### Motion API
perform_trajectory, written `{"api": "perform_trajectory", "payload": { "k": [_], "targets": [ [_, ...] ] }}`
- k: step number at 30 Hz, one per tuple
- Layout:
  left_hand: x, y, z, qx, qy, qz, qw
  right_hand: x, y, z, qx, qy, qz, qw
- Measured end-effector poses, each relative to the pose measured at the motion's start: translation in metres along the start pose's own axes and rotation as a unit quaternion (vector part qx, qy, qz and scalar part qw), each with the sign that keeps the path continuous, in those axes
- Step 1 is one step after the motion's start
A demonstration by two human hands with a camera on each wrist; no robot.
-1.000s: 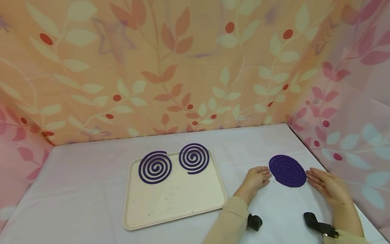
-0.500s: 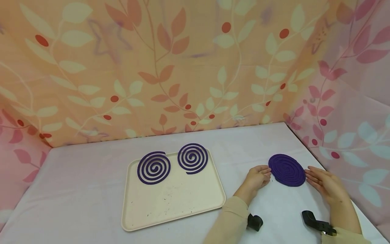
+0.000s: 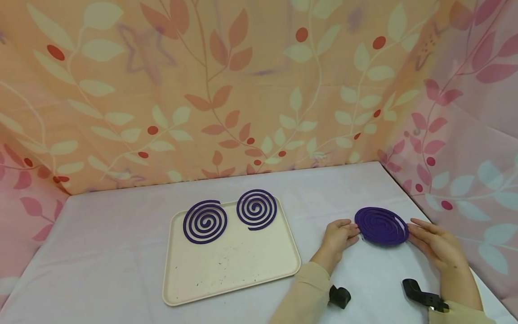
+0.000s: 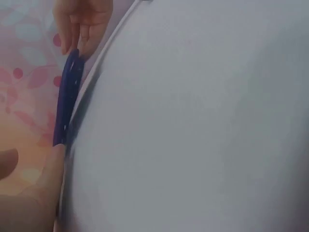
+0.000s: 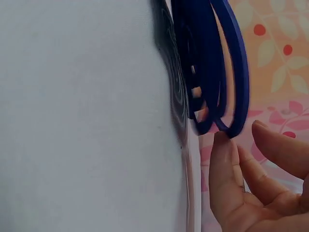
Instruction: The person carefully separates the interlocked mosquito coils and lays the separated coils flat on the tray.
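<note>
A dense round purple mosquito coil [image 3: 380, 225], its rings lying close together, is held up over the white table between both hands. My left hand [image 3: 340, 236] touches its left edge with extended fingers; in the left wrist view the thumb [image 4: 7, 162] stands apart from it. On the opposite edge, the fingers of my right hand [image 3: 435, 245] support the rim. The right wrist view shows a straight fingertip [image 5: 223, 140] under the coil's end, the thumb away from it, and the outer rings sagging apart with gaps between them.
Left of the hands lies a cream tray [image 3: 243, 265] with dark crumbs. Two loose purple spiral coils, a left one [image 3: 205, 222] and a right one [image 3: 256, 209], overlap its back edge. Patterned cloth [image 3: 259, 90] walls the table's back and sides.
The dense coil has gone from lying flat to being raised off the table, with its right outer ring separating. The hands have barely shifted; the tray and loose coils stay put.
</note>
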State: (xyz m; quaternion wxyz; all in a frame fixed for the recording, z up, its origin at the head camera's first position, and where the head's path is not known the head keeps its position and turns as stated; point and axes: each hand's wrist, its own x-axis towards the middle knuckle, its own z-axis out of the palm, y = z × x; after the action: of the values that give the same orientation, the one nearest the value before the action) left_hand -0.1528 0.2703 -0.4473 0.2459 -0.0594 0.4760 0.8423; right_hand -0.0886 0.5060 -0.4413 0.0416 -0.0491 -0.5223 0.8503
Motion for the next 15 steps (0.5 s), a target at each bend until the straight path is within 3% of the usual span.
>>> {"api": "perform_trajectory", "payload": {
  "k": [4, 9, 12, 15],
  "targets": [
    [-0.003, 0.0, 0.007, 0.02, 0.015, 0.003, 0.9997, -0.002, 0.001, 0.005, -0.074, 0.022, 0.012, 0.9969],
    [-0.007, 0.002, 0.014, 0.122, 0.057, 0.009, 0.9909, -0.001, 0.005, 0.01, -0.19, 0.022, 0.037, 0.9808],
    [-0.008, 0.003, 0.015, 0.158, 0.066, 0.017, 0.9851, 0.001, 0.006, 0.011, -0.228, 0.026, 0.039, 0.9726],
    [-0.01, 0.003, 0.015, 0.158, 0.065, 0.013, 0.9852, 0.001, 0.005, 0.011, -0.239, 0.021, 0.043, 0.9699]
  ]
}}
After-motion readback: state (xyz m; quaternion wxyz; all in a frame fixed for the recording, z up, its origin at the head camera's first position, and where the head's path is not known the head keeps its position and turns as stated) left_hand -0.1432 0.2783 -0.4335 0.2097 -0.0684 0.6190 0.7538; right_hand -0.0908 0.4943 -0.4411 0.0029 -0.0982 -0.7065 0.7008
